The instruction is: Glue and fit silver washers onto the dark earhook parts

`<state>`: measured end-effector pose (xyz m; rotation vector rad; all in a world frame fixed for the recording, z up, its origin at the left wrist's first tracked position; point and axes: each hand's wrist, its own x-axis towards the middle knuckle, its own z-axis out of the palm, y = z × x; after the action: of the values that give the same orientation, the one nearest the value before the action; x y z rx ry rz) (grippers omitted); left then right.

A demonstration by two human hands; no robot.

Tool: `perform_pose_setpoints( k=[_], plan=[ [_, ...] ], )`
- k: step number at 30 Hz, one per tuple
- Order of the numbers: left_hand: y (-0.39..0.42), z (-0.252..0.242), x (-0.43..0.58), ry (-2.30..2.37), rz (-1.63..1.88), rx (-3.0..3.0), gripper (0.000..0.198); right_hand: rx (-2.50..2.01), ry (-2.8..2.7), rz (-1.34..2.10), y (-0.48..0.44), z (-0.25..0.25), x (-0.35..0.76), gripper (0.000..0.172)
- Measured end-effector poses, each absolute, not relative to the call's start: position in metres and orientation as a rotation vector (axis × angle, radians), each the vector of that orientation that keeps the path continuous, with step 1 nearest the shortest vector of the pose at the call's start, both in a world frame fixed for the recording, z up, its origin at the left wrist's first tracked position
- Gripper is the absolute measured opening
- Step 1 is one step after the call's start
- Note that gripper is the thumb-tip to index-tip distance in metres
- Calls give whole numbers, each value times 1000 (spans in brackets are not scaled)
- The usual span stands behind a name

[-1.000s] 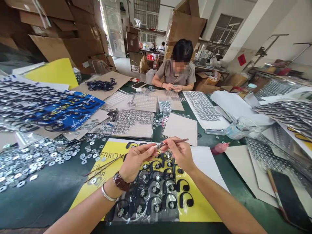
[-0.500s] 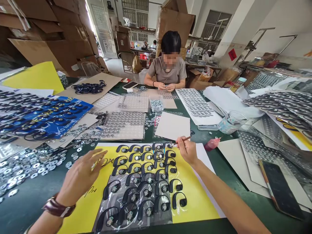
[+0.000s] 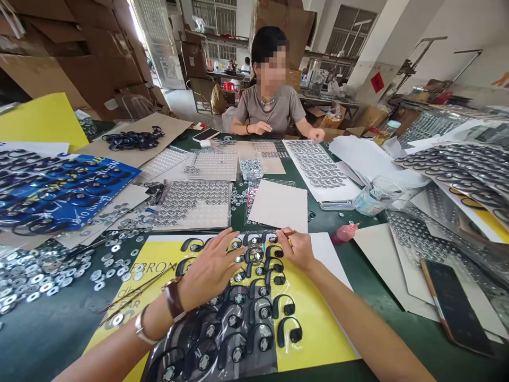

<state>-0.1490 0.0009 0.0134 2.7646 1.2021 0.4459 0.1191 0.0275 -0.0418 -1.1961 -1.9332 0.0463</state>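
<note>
Daylight burns white beside the door (image 3: 159,45), while the stacked cartons (image 3: 93,61) sit dim. Glare streaks the clear film (image 3: 254,366). Wide-angle distortion stretches the phone (image 3: 457,307) near the right edge; the co-worker's outstretched hand (image 3: 317,134) seems slightly blurred.

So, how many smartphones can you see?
2: a brown-edged smartphone at lower right, and a white-edged smartphone farther off, left of the co-worker opposite. Others may be hidden.

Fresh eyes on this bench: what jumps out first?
The rows of black ear-hook pieces on the yellow sheet, front and centre, with the wearer's left hand spread over them and right hand at the top row's right end. Next, the heap of metal washers on the green table at left, then the pink bottle right of the sheet.
</note>
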Motion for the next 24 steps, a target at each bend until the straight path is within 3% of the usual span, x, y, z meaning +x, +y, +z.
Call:
perform_pose_setpoints(
  k=[9,24],
  plan=[
    [39,-11,-78,1073,481,2787,34,-1225,-2029,70,24,-34,120,31],
    [42,-21,-81,1086,471,2782,38,-1290,-2000,269,24,-29,121,35]
  ],
)
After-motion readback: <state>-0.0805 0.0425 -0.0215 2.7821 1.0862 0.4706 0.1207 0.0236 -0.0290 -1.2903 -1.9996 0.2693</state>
